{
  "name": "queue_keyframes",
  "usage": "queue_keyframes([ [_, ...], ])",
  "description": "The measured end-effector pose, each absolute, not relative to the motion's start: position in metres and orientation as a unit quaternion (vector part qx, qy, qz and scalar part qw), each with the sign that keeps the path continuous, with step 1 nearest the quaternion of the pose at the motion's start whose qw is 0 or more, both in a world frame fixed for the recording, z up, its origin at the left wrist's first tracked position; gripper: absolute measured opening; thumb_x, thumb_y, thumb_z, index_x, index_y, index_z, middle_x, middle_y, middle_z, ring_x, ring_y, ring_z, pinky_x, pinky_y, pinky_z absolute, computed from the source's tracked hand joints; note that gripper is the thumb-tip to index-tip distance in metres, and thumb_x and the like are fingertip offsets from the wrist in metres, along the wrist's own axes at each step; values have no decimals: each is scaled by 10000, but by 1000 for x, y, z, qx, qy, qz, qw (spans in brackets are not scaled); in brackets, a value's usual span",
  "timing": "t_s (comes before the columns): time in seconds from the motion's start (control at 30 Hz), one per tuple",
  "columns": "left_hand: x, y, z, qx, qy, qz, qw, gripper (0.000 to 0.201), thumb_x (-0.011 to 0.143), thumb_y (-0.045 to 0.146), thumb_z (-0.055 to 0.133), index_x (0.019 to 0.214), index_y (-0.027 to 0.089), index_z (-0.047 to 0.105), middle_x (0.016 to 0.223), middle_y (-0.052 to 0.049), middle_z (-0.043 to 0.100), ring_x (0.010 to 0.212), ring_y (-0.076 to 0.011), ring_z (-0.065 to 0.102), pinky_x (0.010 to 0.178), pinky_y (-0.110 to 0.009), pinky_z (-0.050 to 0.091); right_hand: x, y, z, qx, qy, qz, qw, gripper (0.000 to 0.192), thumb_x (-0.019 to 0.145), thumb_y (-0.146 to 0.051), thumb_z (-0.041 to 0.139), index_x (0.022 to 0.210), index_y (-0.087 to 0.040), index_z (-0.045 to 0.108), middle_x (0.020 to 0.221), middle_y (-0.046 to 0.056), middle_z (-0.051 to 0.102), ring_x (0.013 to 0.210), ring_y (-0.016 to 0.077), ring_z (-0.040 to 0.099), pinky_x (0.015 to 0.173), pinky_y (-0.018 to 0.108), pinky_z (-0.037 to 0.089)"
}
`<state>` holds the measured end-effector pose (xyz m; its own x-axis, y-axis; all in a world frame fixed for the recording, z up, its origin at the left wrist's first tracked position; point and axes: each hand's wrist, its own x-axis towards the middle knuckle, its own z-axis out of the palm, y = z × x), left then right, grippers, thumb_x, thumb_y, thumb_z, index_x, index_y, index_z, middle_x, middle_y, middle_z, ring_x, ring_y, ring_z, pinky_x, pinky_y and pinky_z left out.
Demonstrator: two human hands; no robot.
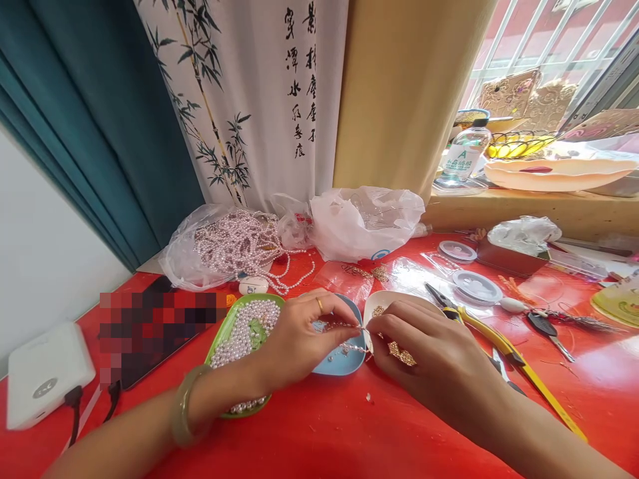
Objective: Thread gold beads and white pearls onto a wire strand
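My left hand (312, 326), with a ring and a bangle, pinches a thin strand of small pearly beads (355, 348) over the blue tray (344, 364). Fingertip to fingertip with it, my right hand (417, 339) is closed on the same strand; its fingers hide the exact grip. Part of the strand hangs in a loop below the fingertips. Under my left wrist stands a green tray (218, 346) full of pearl beads (244, 326). Partly behind my right hand sits a white tray (374, 299) with gold beads (402, 354).
Yellow-handled pliers (474, 322) lie right of my right hand. Behind the trays are bundled pearl strands (234, 243) in a plastic bag and a white bag (367, 223). A phone (160, 339) and white power bank (47, 376) lie left, a key (546, 330) right.
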<state>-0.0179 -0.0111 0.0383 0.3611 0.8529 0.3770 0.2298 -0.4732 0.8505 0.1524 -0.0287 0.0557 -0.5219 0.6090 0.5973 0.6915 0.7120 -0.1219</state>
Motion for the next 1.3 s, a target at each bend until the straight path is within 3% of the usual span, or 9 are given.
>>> queue_keyframes([
  [0.43,-18,-13,42,655,389,448,469,114,646,238,636,690,157,569,716,7,609,675,-88,557,622,-184,461,156,-22,56,-382,-869,38,311,162,788,-170,454,707,-174,594,641,31,597,574,113,526,550,222,411],
  [0.93,-19,-11,42,684,376,473,408,81,674,231,605,685,151,592,697,-13,591,677,-107,538,640,-227,441,157,-20,59,-370,-867,8,334,191,804,-242,453,786,-197,638,692,43,639,596,123,574,548,215,449],
  [1.3,-17,-11,43,632,368,481,484,80,648,220,619,689,153,605,719,-26,603,687,-125,550,636,-250,463,156,-21,59,-423,-842,77,326,121,772,-234,491,721,-203,596,648,19,612,566,116,538,493,201,427],
])
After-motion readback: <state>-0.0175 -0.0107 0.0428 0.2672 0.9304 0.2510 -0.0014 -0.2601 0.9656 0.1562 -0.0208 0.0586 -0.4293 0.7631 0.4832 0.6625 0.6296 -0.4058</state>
